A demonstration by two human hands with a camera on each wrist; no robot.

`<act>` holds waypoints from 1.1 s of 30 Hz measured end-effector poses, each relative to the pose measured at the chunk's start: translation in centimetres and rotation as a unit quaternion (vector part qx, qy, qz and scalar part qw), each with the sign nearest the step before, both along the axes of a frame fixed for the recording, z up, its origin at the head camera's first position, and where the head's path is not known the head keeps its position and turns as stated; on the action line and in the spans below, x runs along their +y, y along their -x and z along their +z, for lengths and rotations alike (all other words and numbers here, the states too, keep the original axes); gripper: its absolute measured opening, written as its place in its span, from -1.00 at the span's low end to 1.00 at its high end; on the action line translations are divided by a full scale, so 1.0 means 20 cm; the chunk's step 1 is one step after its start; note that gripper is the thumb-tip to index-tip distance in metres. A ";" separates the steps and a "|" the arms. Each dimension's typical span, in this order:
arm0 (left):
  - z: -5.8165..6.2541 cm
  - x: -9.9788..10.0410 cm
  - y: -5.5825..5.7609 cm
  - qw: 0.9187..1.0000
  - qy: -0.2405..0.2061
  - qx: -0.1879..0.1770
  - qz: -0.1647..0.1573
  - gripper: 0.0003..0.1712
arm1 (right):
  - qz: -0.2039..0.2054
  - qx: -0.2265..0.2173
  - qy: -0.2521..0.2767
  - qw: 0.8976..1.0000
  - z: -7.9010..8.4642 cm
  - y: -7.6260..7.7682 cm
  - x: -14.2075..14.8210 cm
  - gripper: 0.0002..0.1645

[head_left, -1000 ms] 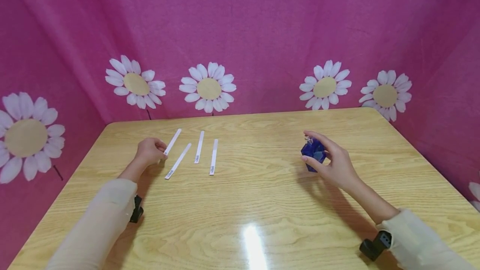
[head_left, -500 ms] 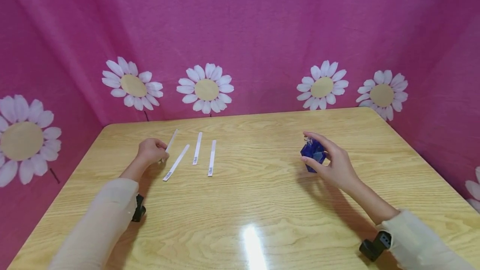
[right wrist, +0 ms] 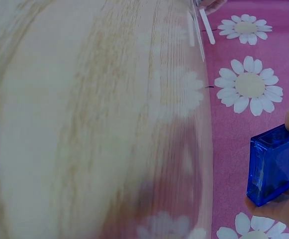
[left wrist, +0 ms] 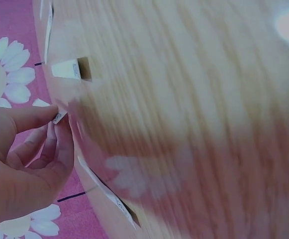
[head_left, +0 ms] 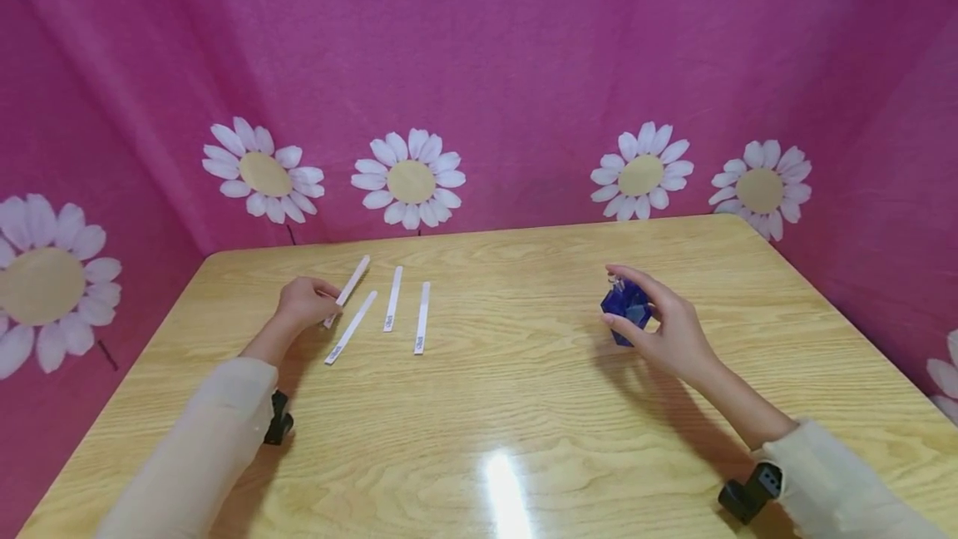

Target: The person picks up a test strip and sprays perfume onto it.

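Note:
My left hand (head_left: 303, 303), at the left of the table, pinches a white paper strip (head_left: 354, 279) between thumb and fingers, its far end slanting up and away. The strip's printed near end (left wrist: 59, 117) pokes out at the fingertips in the left wrist view. My right hand (head_left: 674, 327) grips a blue glass perfume bottle (head_left: 624, 303) over the table's right half, thumb on the near side and fingers on the far side. Small metallic parts show at the bottle's top in the head view. Its flat, angular sides (right wrist: 272, 167) face the right wrist camera.
Three more white strips lie right of my left hand: a slanted one (head_left: 351, 328), a middle one (head_left: 392, 299) and a rightmost one (head_left: 422, 318). The wood-grain table (head_left: 479, 406) ends at a pink curtain (head_left: 509, 65) with white daisies. Black cameras (head_left: 279, 418) sit at both wrists.
The pinched strip's far end has risen and turned its white face to view, after showing thin and edge-on half a second ago. The right hand and perfume bottle have stayed in place.

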State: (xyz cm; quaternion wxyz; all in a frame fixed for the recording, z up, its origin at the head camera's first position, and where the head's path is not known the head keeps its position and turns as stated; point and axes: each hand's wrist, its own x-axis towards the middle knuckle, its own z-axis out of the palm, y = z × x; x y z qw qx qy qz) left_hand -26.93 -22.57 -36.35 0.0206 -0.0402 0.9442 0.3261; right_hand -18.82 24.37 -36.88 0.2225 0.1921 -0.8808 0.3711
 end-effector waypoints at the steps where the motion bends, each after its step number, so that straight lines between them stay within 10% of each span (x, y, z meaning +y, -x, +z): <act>1: 0.00 0.00 0.00 1.000 -0.013 -0.005 -0.003 -0.65 | 0.001 0.000 0.000 1.000 0.00 0.00 0.00 -0.28; 14: 0.03 0.03 -0.05 0.982 -0.166 -0.072 -0.059 -0.52 | 0.017 0.002 -0.001 1.000 0.01 0.00 -0.03 -0.26; 33: 0.05 0.13 -0.12 0.935 -0.298 -0.155 -0.114 -0.43 | 0.017 0.005 -0.005 1.000 0.00 0.00 -0.05 -0.25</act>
